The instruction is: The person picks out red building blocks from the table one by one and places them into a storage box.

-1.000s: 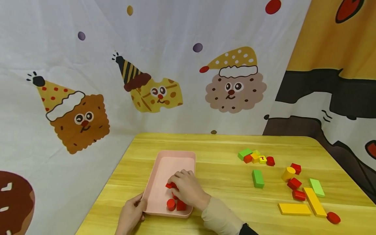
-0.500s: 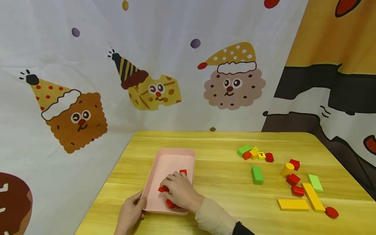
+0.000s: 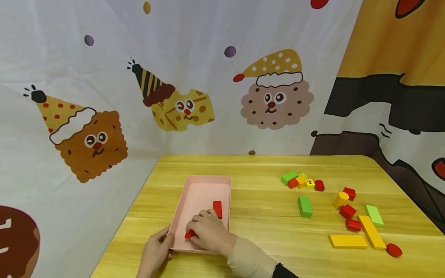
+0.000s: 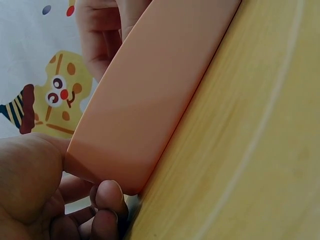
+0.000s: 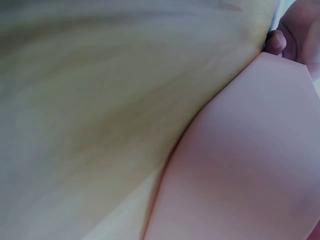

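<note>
A pink tray lies on the wooden table, near its left side. My left hand grips the tray's near left corner, thumb on the rim. In the left wrist view the thumb and a fingertip clamp the tray's outer wall. My right hand is inside the tray at its near end, fingers curled over a small red block that shows at the fingertips. Another red block lies free by the tray's right wall. The right wrist view shows only the tray wall and table.
Loose red, green and yellow blocks are scattered on the table's right half, among them a green block, a yellow cylinder and long yellow bars. A cartoon-printed curtain hangs close behind and left of the table.
My right hand has drawn back toward the tray's near left corner with a red block at its fingertips. A red block now lies uncovered by the right wall. The left hand has stayed put.
</note>
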Available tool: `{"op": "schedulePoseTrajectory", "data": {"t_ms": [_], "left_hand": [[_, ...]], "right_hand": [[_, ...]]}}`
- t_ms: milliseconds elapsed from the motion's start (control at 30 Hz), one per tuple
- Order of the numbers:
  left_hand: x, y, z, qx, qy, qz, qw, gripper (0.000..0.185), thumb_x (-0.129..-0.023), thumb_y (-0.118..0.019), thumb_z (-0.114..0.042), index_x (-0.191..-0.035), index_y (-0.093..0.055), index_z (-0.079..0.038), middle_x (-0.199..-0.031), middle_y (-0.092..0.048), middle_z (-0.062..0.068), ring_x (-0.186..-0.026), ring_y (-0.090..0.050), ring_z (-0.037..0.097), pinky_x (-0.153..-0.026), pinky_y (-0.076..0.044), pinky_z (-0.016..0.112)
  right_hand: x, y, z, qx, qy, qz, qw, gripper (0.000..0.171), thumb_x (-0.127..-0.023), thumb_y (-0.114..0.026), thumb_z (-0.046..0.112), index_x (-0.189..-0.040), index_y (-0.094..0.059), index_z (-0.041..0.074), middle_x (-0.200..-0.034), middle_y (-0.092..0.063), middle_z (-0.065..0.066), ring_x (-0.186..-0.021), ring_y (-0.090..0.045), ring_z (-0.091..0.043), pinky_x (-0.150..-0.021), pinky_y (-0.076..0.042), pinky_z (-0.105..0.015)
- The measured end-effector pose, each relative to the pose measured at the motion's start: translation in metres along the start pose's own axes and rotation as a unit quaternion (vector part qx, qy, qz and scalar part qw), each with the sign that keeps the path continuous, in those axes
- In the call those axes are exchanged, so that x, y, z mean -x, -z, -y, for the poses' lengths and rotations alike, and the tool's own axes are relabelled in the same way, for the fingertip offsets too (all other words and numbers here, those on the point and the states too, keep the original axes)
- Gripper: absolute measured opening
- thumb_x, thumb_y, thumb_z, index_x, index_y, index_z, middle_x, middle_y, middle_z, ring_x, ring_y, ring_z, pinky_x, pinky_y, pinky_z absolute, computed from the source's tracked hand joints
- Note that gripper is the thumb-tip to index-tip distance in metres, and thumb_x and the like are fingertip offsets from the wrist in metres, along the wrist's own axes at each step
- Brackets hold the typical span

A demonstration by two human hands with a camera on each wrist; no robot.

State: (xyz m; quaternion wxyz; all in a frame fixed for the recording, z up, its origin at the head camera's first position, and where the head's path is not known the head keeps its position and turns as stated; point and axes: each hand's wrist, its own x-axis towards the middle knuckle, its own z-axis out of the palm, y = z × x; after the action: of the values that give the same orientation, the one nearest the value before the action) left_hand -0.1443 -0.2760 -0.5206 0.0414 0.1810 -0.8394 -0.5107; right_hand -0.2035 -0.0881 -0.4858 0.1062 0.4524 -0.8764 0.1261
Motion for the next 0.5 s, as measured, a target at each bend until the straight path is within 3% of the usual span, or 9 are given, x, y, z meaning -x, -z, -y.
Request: {"op": "schedulePoseTrajectory", "data": {"t_ms": [300,500], "left_hand": [[-0.0003,-0.0006,0.0008,-0.001,0.006,0.000,1.0000,0.044,-0.097,-0.057,-0.025,-0.133,-0.057,0.000,-0.074,-0.056,0.006,-0.050,-0.053,0.017,-0.043,-0.046,0.028],[-0.0007,-0.0005,-0.0004,-0.002,0.004,-0.002,1.0000,0.044,-0.097,-0.057,-0.025,-0.132,-0.058,0.000,-0.073,-0.056,0.006,-0.050,-0.053,0.017,-0.043,-0.046,0.028]], "right_hand": [[0.0009,-0.0009,0.0061,0.002,0.002,0.055,0.999,0.017,-0.078,-0.081,0.029,-0.091,-0.070,0.033,-0.089,-0.059,0.020,-0.087,-0.049,-0.006,-0.084,-0.036,-0.032],[0.0005,0.0015,0.0071,0.005,0.000,0.066,0.998,0.019,-0.077,-0.082,0.027,-0.091,-0.070,0.032,-0.088,-0.058,0.019,-0.088,-0.049,-0.006,-0.086,-0.036,-0.032]]}}
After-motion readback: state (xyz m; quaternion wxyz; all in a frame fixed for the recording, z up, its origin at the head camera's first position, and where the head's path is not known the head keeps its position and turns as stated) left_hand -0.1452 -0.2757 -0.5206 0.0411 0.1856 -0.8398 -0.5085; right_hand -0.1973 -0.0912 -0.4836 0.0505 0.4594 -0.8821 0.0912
